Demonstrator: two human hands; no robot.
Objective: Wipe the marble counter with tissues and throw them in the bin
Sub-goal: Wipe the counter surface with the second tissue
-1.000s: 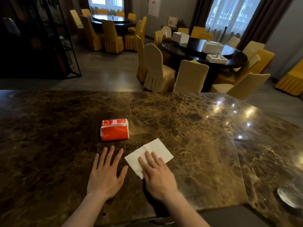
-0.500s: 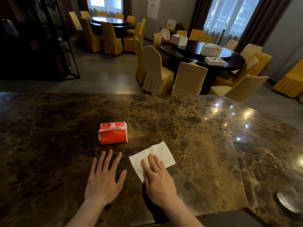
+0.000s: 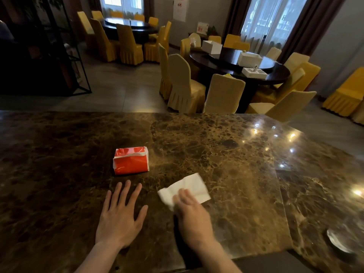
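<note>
A white tissue (image 3: pixel 192 187) lies on the brown marble counter (image 3: pixel 226 158), slightly crumpled at its near edge. My right hand (image 3: pixel 192 215) presses down on the tissue's near part, fingers blurred. My left hand (image 3: pixel 121 215) rests flat on the counter to the left, fingers spread, holding nothing. A red tissue pack (image 3: pixel 131 160) with a torn white opening sits just beyond my left hand. No bin is in view.
A small round dish (image 3: pixel 338 242) sits at the counter's right near edge. Beyond the counter stand covered chairs (image 3: pixel 223 93) around a dark round table (image 3: pixel 242 66) with white boxes. A black metal shelf (image 3: pixel 65 56) stands at the far left.
My right hand has slid the tissue a little to the right and its near edge has bunched up. My left hand has stayed flat in place.
</note>
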